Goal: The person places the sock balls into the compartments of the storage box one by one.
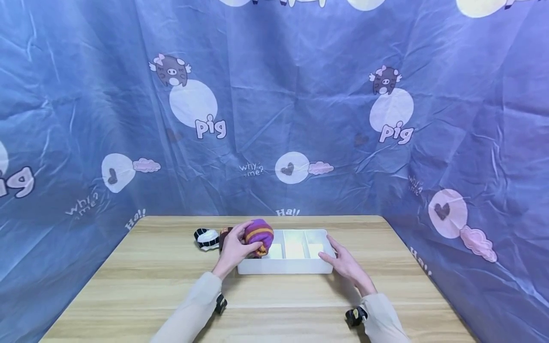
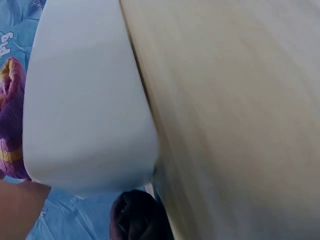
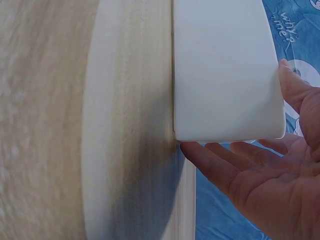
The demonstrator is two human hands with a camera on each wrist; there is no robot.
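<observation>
My left hand (image 1: 235,247) holds a balled-up purple sock (image 1: 259,233) with orange stripes above the left end of a white divided box (image 1: 285,267). In the left wrist view the purple sock (image 2: 12,117) shows at the left edge, beyond the box's long wall (image 2: 85,100). At the box's right end, my right hand (image 1: 345,263) grips the wall, thumb over the rim and fingers along the outside. The right wrist view shows these fingers (image 3: 220,165) against the end wall. A dark brown bundle (image 1: 224,235) lies beside the box, partly hidden behind my left hand.
A black-and-white bundle (image 1: 207,239) lies on the wooden table (image 1: 283,305) left of the dark one. Partitions split the box into compartments. A blue printed cloth (image 1: 266,119) hangs behind the table and along both sides. Each wrist wears a small black device.
</observation>
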